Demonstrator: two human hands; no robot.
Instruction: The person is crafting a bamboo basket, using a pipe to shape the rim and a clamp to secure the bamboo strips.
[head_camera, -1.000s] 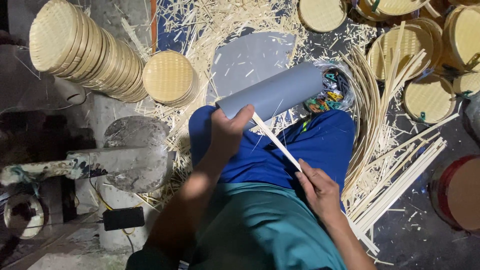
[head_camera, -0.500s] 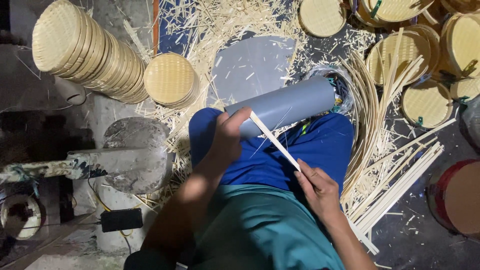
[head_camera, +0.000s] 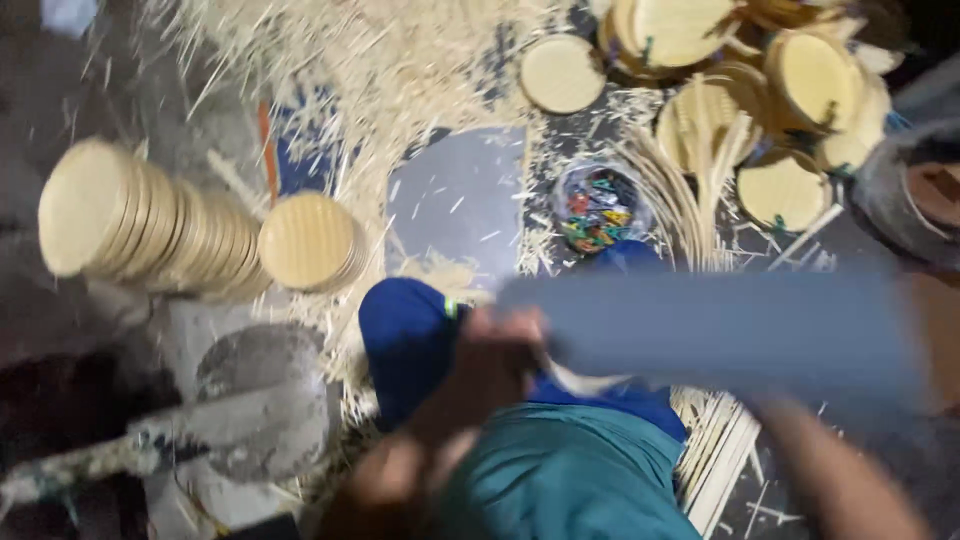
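The picture is motion-blurred. My left hand (head_camera: 495, 355) is closed around the left end of a long grey tube (head_camera: 720, 330) that lies across my lap, over my blue trousers (head_camera: 405, 340). A pale bamboo strip (head_camera: 585, 382) curls out just below that hand. My right forearm comes up from the lower right, and my right hand (head_camera: 790, 415) reaches the tube's underside. Its fingers are smeared and partly hidden by the tube.
A stack of round woven discs (head_camera: 130, 225) lies on its side at the left, another disc (head_camera: 310, 240) beside it. More woven rounds (head_camera: 810, 70) are piled top right. Bamboo shavings (head_camera: 400, 70), a grey sheet (head_camera: 455, 205), a bag of coloured bits (head_camera: 597, 207) and bundled strips (head_camera: 715, 450) surround my legs.
The view has swung and come closer. The grey tube has shifted to the right across my lap and now hides the right hand; the strip between the hands is no longer stretched out.
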